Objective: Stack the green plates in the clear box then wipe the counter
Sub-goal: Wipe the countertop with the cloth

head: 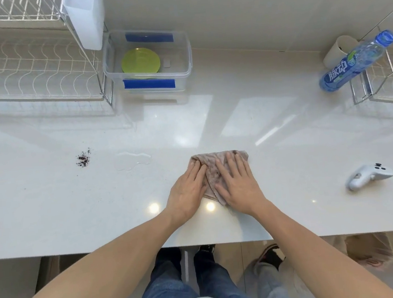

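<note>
Pinkish-brown and mottled, the cloth point(219, 170) lay bunched into a rough fold under both palms, near the counter's point(286, 145) front edge. The left hand point(187, 193) pressed flat on the cloth's left part, fingers straight and together, gripping nothing; the right hand point(239, 188) lay the same way on the right part, fingers spread a little, pinning the cloth rather than holding it. From the hands, a clear puddle point(131, 160) sat at about ten o'clock, near the cloth but apart from it, and a scatter of dark crumbs point(83, 157) lay further out along the same line. At about eleven o'clock, by the back wall, stood the box point(181, 51) with blue clips, lid off, and the green plates point(140, 61) rested flat inside as a stack; how many there were could not be told. A wire rack point(31, 68) to the box's left held no plates that showed. So the stacking looked done, and the wiping seemed barely under way, since puddle and crumbs were both untouched. At two o'clock stood a blue bottle point(355, 61), and at three o'clock lay a white controller point(368, 176), well apart from the hands.
</note>
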